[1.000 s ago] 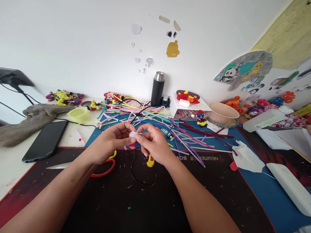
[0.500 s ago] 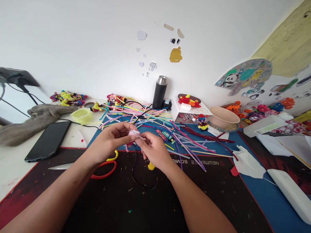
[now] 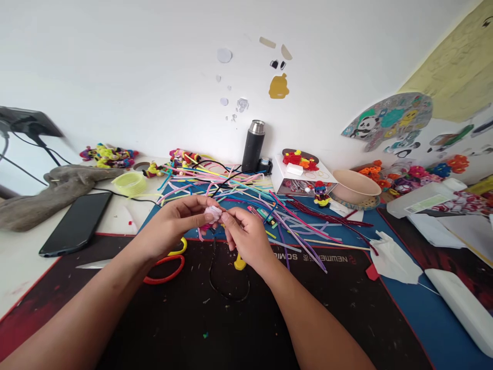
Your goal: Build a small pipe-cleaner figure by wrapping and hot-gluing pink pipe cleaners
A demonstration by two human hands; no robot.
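Observation:
Between my two hands is a small pipe-cleaner piece, pale pink-white on top with bright pink below. My left hand pinches it from the left between thumb and fingers. My right hand has its thumb and forefinger pressed together at the piece's right edge; the exact bit they grip is hidden. Under my left wrist lie scissors with red and yellow handles. A yellow tool sits on the mat below my right hand, partly covered. A thin black cord loops beneath the hands.
Loose pipe cleaners spread behind my hands. A black thermos stands by the wall, left of a white box and a pink bowl. A phone lies at left, a crumpled tissue at right, all around the dark mat.
The view has tilted slightly, shifting the scene down and right. My right fingers drew a little away from the piece, then closed in at its right edge. My left hand keeps its hold.

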